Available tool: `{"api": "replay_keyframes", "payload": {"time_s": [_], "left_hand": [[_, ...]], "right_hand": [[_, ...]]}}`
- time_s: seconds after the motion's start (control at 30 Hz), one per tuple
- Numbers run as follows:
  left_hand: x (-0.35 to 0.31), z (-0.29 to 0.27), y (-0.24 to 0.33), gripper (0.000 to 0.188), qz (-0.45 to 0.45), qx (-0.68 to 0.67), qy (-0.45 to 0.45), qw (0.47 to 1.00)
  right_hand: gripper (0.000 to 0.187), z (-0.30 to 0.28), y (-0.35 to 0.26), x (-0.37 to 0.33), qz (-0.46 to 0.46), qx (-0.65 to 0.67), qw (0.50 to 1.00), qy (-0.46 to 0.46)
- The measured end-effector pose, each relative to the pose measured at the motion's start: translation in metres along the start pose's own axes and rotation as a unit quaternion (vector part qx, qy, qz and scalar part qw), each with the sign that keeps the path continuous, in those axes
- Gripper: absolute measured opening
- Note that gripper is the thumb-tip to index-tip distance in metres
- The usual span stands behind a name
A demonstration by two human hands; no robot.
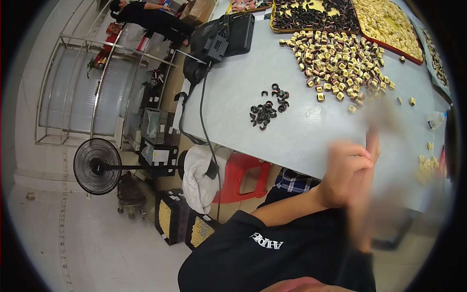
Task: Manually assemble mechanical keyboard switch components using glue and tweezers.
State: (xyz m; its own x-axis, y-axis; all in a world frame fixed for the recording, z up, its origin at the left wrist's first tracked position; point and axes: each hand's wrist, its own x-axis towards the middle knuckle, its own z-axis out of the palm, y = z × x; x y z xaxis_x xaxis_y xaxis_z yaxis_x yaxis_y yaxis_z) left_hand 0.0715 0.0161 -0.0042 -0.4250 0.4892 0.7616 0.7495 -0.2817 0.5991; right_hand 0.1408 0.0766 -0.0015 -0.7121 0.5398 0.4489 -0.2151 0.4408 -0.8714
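Over the table's near right side my left hand [343, 168] is closed, its fingers curled against my right hand; what it grips, if anything, is hidden. My right hand [371, 146] is upright beside it, partly covered and smeared by blur, so its fingers do not show clearly. Beyond the hands lies a heap of small cream-and-dark square pieces [335, 63], with a few strays at its near edge. To the left sits a small cluster of black curved pieces [264, 113] on the grey tabletop [228, 112].
At the far side stand a tray of black curved pieces [316, 24] and a tray of cream pieces [389, 29]. A black device [238, 34] with a cable occupies the far left corner. Left are a red stool [243, 180], a fan [97, 166] and another person [151, 19].
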Motion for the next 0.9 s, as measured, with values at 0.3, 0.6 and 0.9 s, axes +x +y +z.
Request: {"api": "replay_keyframes", "payload": {"time_s": [0.3, 0.6, 0.9], "left_hand": [[0.002, 0.001, 0.000, 0.012, -0.005, 0.016, -0.025, 1.000], [-0.004, 0.000, -0.007, 0.020, 0.014, 0.019, -0.035, 0.999], [-0.013, 0.000, -0.008, 0.053, 0.012, 0.030, -0.059, 0.998]], "right_hand": [[0.120, 0.001, 0.004, -0.004, 0.009, 0.000, 1.000, -0.010], [0.117, -0.001, 0.001, -0.002, 0.019, -0.005, 1.000, -0.009], [0.113, -0.005, -0.008, -0.003, 0.022, -0.012, 0.999, -0.031]]}}
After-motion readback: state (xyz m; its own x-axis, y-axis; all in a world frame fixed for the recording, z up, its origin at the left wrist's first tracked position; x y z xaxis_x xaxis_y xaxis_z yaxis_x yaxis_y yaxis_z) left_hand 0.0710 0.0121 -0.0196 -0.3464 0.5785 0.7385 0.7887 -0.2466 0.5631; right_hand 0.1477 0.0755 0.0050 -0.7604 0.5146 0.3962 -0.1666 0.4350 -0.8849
